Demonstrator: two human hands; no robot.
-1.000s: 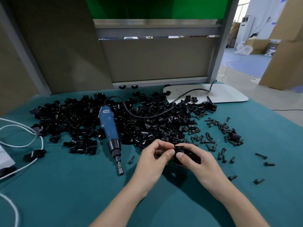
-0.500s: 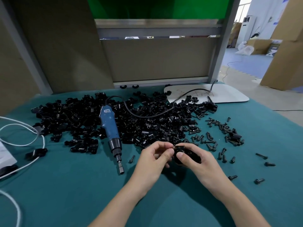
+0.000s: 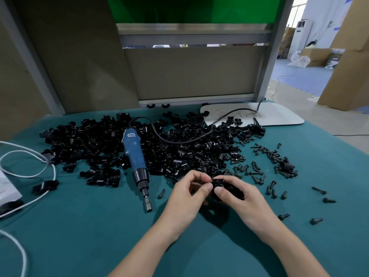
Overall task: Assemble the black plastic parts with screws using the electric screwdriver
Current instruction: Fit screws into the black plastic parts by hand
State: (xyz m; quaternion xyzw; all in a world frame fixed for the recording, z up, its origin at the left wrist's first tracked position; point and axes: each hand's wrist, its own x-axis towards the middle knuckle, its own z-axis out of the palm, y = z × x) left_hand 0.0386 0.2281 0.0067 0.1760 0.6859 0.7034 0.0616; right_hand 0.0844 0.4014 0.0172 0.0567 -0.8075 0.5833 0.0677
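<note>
Part (blk plastic) (image 3: 231, 191) gripped in R hand (image 3: 246, 204); L hand (image 3: 187, 196) pinches its top; screwdriver (image 3: 134, 154) lies alongside.

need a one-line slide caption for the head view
Right hand holds a black plastic part while left hand pinches at its top; electric screwdriver lies partly on the parts pile.

The table cloth (image 3: 79, 236) is plain teal. Plastic parts (image 3: 89, 140) and screws (image 3: 265, 154) are black. The electric screwdriver (image 3: 133, 150) is blue (collar black, tip grey metal), its cable (image 3: 179, 139) black; the cord (image 3: 54, 171) is white.
</note>
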